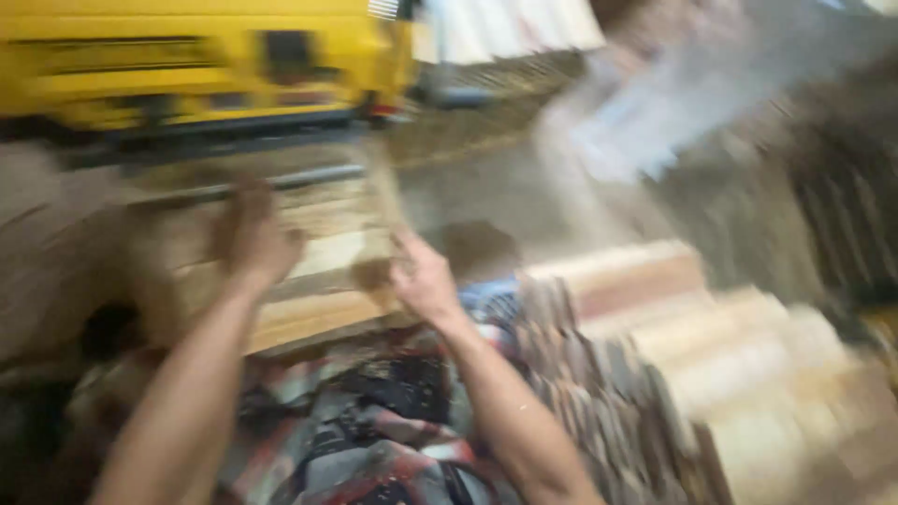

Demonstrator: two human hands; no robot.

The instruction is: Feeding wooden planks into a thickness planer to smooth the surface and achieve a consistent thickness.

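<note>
Board (318, 257): pale wood, lying flat on the outfeed tabletop (168, 281) of a yellow planer (187, 65), long edge toward the person, near end jutting slightly over the tabletop's edge; image heavily blurred, grain and thickness not readable. Left hand (253, 243): laid palm down on the board's top face, fingers pointing toward the machine; grip appears flat and pressing, not closed round anything, though blur leaves this uncertain. Right hand (423, 279): at the board's near right corner, fingers seemingly curled on the edge; whether it truly clasps the wood cannot be told. Step in hand, by judgement: taking hold of the board at the machine's mouth. Next move, by judgement, calls for a firm hold at both ends, a level lift, and fingers kept away from the machine's opening. Surroundings: a stack of similar boards (748, 365) to the right, well apart from the hands; patterned cloth (374, 440) below the forearms; sawdust-strewn floor (486, 187) beyond; pale sheets (505, 28) at the top, kind unclear
</note>
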